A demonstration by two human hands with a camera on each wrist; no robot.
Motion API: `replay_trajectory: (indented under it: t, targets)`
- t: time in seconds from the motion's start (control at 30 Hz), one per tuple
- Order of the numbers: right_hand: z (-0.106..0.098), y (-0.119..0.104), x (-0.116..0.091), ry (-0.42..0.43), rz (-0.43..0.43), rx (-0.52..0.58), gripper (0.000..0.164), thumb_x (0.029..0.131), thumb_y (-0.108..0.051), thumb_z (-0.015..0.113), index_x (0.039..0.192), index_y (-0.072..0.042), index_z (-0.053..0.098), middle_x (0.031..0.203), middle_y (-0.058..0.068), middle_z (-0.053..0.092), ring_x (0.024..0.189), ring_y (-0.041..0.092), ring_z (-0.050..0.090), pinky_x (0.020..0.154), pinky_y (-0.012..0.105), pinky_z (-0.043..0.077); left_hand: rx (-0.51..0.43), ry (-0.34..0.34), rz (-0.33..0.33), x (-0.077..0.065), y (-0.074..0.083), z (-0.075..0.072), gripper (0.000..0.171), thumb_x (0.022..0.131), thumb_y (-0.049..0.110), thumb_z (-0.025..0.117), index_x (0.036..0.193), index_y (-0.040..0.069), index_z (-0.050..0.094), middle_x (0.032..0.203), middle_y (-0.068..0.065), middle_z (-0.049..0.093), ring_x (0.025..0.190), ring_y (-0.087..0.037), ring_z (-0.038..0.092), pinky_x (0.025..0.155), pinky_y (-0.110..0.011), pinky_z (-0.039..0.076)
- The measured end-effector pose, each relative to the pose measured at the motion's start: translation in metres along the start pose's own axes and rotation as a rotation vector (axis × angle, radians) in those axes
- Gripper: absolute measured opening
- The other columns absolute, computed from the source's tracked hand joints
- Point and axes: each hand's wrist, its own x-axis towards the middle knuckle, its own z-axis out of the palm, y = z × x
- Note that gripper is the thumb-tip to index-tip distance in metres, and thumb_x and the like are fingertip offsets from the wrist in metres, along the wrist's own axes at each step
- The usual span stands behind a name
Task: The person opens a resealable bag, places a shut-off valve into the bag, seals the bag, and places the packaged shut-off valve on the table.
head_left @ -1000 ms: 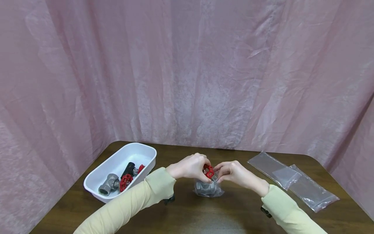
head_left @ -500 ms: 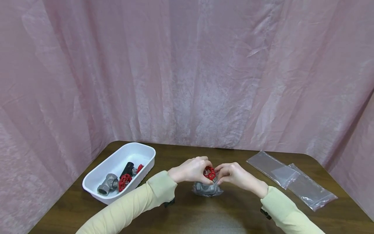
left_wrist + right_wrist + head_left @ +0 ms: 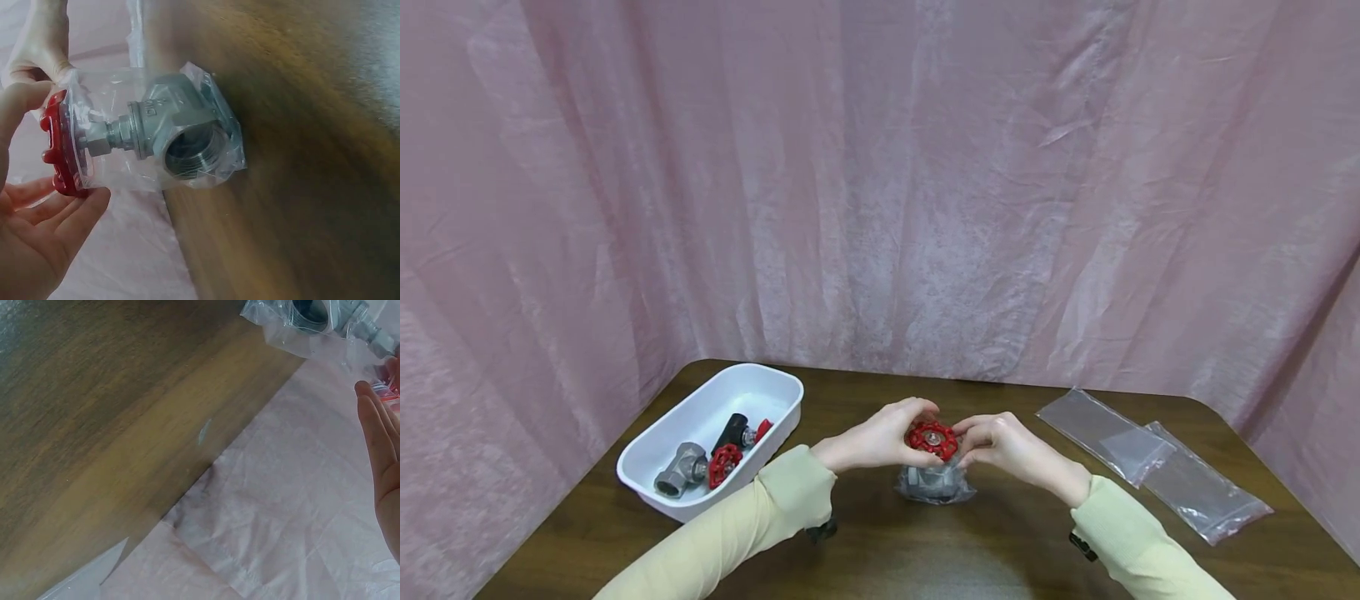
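Note:
A metal gate valve (image 3: pixel 178 115) with a red handwheel (image 3: pixel 932 439) stands on the table, its body inside a clear plastic bag (image 3: pixel 958 493). In the left wrist view the bag's mouth comes up to the handwheel, which sticks out of it. My left hand (image 3: pixel 876 437) holds the wheel from the left, thumb on one side and fingers curved along the opposite side. From the right, my right hand (image 3: pixel 1003 446) pinches the bag's upper edge beside the wheel. Most of my right fingertips are hidden in the right wrist view.
At the left stands a white tray (image 3: pixel 647 433) holding a grey valve (image 3: pixel 681 471) with a red wheel and a dark valve (image 3: pixel 730 433) with a red handle. Two flat clear bags (image 3: pixel 1093 429) overlap on the right. A pink curtain (image 3: pixel 880 208) hangs behind the table (image 3: pixel 1000 550).
My left hand has shifted slightly left and its grip has widened, so the whole red wheel shows, now facing more upward. My right hand stays at the bag's edge.

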Motion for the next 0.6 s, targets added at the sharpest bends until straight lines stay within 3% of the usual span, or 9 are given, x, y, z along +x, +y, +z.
replay_trajectory:
  t: [0.23,0.3,0.47,0.6]
  targets:
    - [0.003,-0.002,0.0,-0.005,-0.023,-0.015,0.013,0.068,-0.003,0.074,0.074,-0.011,0.066,0.099,0.015,0.062,0.089,0.027,0.061,0.07,0.023,0.048,-0.328,0.052,-0.031,-0.017,-0.008,0.005,0.057,0.074,0.012,0.076,0.12,-0.003,0.045,0.115,-0.012,0.05,0.103,-0.017,0.053,0.078,-0.026,0.045]
    - [0.003,-0.003,0.0,-0.004,-0.035,-0.035,0.013,0.068,-0.004,0.075,0.073,-0.011,0.066,0.099,0.015,0.062,0.088,0.027,0.061,0.07,0.023,0.048,-0.374,0.071,-0.049,-0.021,-0.01,0.006,0.058,0.072,0.006,0.076,0.121,-0.002,0.046,0.118,-0.015,0.05,0.105,-0.019,0.052,0.079,-0.026,0.045]
    - [0.002,-0.005,0.002,-0.019,-0.031,-0.06,0.012,0.069,-0.004,0.075,0.074,-0.011,0.067,0.099,0.015,0.062,0.089,0.026,0.06,0.07,0.022,0.047,-0.327,0.158,-0.104,-0.025,-0.014,0.011,0.057,0.071,0.003,0.075,0.121,-0.002,0.049,0.11,-0.013,0.059,0.095,-0.016,0.058,0.075,-0.024,0.046]
    - [0.0,-0.006,0.004,-0.036,-0.02,-0.057,0.011,0.069,-0.004,0.074,0.074,-0.01,0.067,0.1,0.016,0.061,0.088,0.025,0.06,0.069,0.021,0.047,-0.257,0.224,-0.095,-0.027,-0.013,0.017,0.05,0.072,0.0,0.073,0.117,-0.004,0.051,0.092,-0.009,0.065,0.081,-0.012,0.062,0.068,-0.023,0.048]
